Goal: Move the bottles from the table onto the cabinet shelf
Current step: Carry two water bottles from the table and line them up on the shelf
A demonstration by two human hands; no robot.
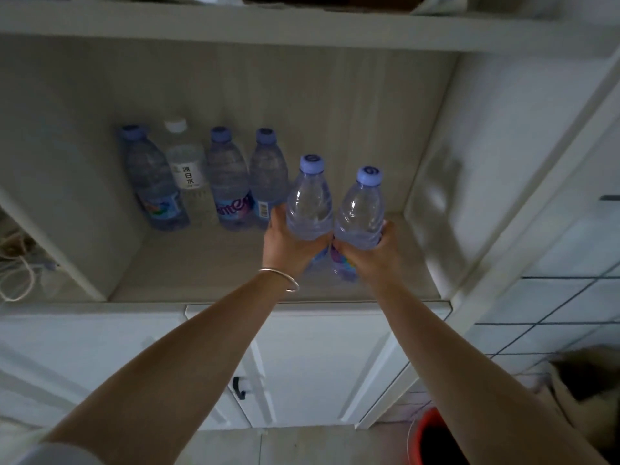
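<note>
Four bottles stand in a row (204, 177) at the back of the shelf (201, 273), three blue-capped, one white-capped. My left hand (288, 243) grips a clear blue-capped bottle (310, 199) upright; my right hand (372, 253) grips its twin (360, 213), the two touching over the shelf. A red bucket (432, 441) sits on the floor at right.

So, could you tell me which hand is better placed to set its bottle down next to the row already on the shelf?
The left hand. Its bottle is right beside the last bottle in the row, while the right hand holds its bottle one place further out.
</note>
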